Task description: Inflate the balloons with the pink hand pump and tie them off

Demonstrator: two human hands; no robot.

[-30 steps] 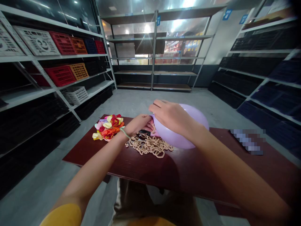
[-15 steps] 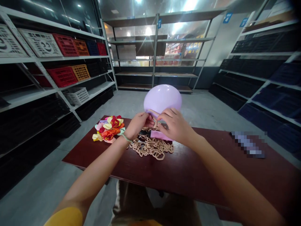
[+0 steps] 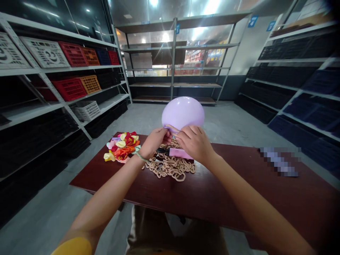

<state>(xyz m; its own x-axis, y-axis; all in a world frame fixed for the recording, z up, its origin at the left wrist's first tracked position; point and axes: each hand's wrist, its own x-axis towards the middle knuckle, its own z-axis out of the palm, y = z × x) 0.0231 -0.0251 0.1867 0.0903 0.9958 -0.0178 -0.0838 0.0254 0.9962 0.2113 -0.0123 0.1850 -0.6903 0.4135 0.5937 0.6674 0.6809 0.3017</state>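
Observation:
An inflated light purple balloon (image 3: 183, 111) is upright just beyond my hands. My left hand (image 3: 155, 142) is closed, its thumb and fingers pinching the balloon's neck. My right hand (image 3: 196, 143), fingers curled, grips one end of a tan rubber band (image 3: 172, 128) stretched across the neck towards my left fingers. How the band goes round the neck is partly hidden by my fingers. Beneath my hands lies a pile of tan rubber bands (image 3: 170, 168). A pink and black tool (image 3: 178, 152), possibly a hand pump, rests on it, partly covered by my right hand.
Left on the dark red table (image 3: 223, 187) is a heap of uninflated coloured balloons (image 3: 124, 147). A pixelated flat object (image 3: 278, 162) lies at the right. Shelves with plastic crates (image 3: 70, 88) line the left side; more racks (image 3: 174, 71) are behind and right.
My right hand has turned and closed more, its fingers now curled down, drawing the rubber band taut to the right. My left hand keeps its pinch at the neck. The balloon barely moves.

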